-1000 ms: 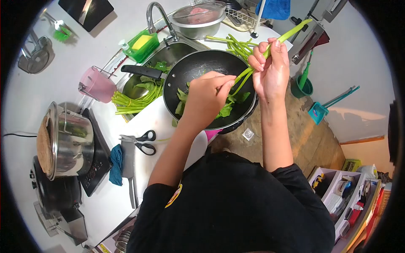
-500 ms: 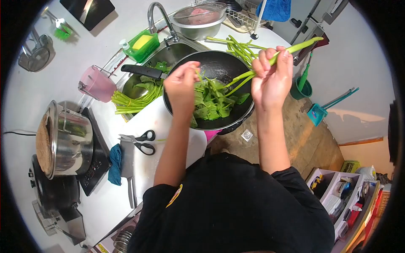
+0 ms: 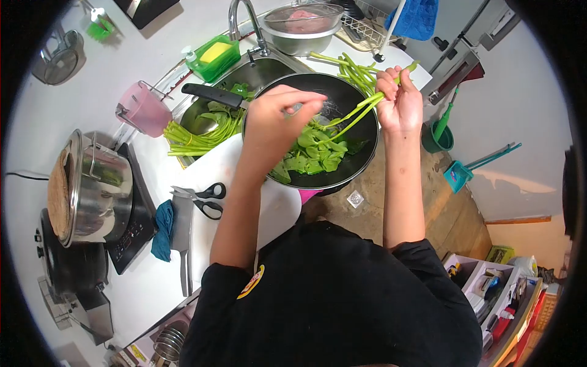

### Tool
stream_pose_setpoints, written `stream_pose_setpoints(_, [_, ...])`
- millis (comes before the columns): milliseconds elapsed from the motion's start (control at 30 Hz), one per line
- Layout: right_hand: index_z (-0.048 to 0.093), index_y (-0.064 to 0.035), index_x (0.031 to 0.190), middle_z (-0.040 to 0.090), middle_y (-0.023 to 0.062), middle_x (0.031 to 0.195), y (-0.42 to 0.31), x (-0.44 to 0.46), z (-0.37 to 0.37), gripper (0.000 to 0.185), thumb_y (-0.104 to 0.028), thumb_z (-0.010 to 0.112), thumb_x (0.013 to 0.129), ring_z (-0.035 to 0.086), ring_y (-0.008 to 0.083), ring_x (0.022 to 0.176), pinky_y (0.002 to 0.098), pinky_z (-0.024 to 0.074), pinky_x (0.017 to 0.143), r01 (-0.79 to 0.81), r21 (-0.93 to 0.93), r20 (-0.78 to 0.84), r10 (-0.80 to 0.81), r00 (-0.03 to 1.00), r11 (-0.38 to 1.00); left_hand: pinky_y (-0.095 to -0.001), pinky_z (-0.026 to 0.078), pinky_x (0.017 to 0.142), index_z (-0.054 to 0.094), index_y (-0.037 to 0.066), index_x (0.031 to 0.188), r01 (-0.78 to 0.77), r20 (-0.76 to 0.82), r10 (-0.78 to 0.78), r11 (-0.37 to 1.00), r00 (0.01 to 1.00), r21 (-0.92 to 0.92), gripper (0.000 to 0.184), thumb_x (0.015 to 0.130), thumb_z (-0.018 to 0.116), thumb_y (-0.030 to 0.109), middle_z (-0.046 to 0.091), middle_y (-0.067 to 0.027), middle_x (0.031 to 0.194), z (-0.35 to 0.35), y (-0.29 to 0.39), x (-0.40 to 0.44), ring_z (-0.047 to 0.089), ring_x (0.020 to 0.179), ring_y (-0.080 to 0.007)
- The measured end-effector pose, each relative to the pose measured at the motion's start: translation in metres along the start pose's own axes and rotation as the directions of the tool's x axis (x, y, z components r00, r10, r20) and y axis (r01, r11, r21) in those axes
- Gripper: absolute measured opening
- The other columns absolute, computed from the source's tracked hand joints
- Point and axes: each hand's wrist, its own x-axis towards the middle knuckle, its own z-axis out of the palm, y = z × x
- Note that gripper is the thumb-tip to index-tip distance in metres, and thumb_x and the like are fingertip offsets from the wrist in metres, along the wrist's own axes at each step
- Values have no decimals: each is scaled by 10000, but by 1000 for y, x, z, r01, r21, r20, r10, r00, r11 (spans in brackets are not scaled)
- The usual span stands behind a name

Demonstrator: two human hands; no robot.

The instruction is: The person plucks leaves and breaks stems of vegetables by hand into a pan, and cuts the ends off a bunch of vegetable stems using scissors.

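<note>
My right hand (image 3: 398,104) is closed around a few green stems (image 3: 365,109) at the pan's right rim. Their lower ends slant down to the leaves, and a thicker end pokes out above my fingers. Over the pan's left part is my left hand (image 3: 281,119), its thumb and index fingertip close together in a pinch; what they hold, if anything, cannot be made out. Torn green leaves (image 3: 315,156) lie in the black wok (image 3: 354,165), whose handle points left.
More stems (image 3: 354,70) lie behind the wok. A bundle of leafy greens (image 3: 199,140) rests in the sink (image 3: 275,67). Scissors (image 3: 208,199) and a cleaver (image 3: 183,238) lie on the white surface, near a steel pot (image 3: 104,189). A meshed-over bowl (image 3: 299,41) stands behind.
My left hand has moved right over the wok, its fingers now pointing right. The stems in my right hand have shifted, with less of their upper end sticking out.
</note>
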Motion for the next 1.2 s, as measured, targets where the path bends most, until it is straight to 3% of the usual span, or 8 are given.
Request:
stream_pose_setpoints(267, [416, -42, 972, 444, 76, 763, 27, -13, 29, 139, -175, 377, 964, 366, 121, 588, 223, 303, 457, 208, -259, 170, -167, 971, 943, -217, 372, 500, 683, 0, 892, 3, 95, -12, 996, 995, 90, 159, 776, 668, 107, 603, -67, 690, 23, 16, 0, 486, 569, -72])
stream_pose_setpoints(367, [415, -43, 972, 440, 71, 760, 34, -21, 38, 150, -185, 368, 969, 359, 114, 586, 221, 294, 452, 283, -285, 189, -235, 953, 916, -187, 365, 509, 680, -24, 857, -36, -73, 32, 998, 997, -59, 152, 806, 629, 110, 598, -36, 693, 36, 0, 1, 481, 578, -57])
stream_pose_setpoints(467, [416, -43, 969, 427, 60, 748, 38, -28, 42, 159, -193, 363, 971, 347, 105, 581, 211, 277, 444, 341, -282, 206, -290, 934, 897, -171, 359, 521, 670, -39, 850, 96, -125, -150, 930, 981, -355, 162, 833, 574, 91, 588, -17, 730, 34, -11, 7, 462, 579, -47])
stream_pose_setpoints(600, [416, -32, 966, 376, 41, 735, 10, -23, 36, 151, -178, 380, 964, 324, 104, 579, 205, 263, 434, 389, -151, 224, -352, 909, 909, -166, 354, 541, 667, -46, 872, 146, -176, -469, 572, 865, -807, 147, 792, 611, 64, 576, 4, 725, 9, -49, 17, 461, 594, -26])
stream_pose_setpoints(700, [393, 0, 954, 352, 56, 761, -20, -10, 30, 172, -171, 377, 964, 320, 127, 614, 211, 276, 439, 206, 80, 149, -216, 965, 975, -179, 369, 521, 673, -32, 904, 360, -31, -426, 799, 904, -482, 178, 763, 666, 76, 567, 23, 719, -8, -52, 13, 462, 580, -29])
stream_pose_setpoints(900, [395, -1, 955, 353, 61, 747, -28, 3, 19, 161, -160, 372, 965, 318, 122, 599, 210, 269, 435, 69, 54, 157, -76, 985, 996, -202, 374, 536, 694, 42, 942, 174, -132, -162, 981, 978, 82, 199, 745, 686, 72, 602, -12, 719, -6, -20, 11, 451, 561, -56])
stream_pose_setpoints(1000, [402, -3, 958, 360, 59, 741, -17, 2, 23, 160, -161, 374, 964, 321, 116, 593, 208, 267, 436, 52, 11, 162, -53, 985, 999, -217, 371, 523, 703, 61, 908, -45, -26, 49, 988, 998, 145, 170, 739, 683, 72, 571, -29, 674, 3, 2, 10, 455, 551, -74])
stream_pose_setpoints(1200, [406, -8, 966, 371, 56, 731, -11, 0, 26, 162, -170, 390, 962, 330, 114, 591, 207, 275, 443, 122, -42, 193, -112, 975, 992, -234, 370, 499, 690, 32, 888, -26, 121, 14, 995, 993, 97, 120, 787, 636, 71, 535, -62, 620, 32, 9, 1, 469, 526, -108])
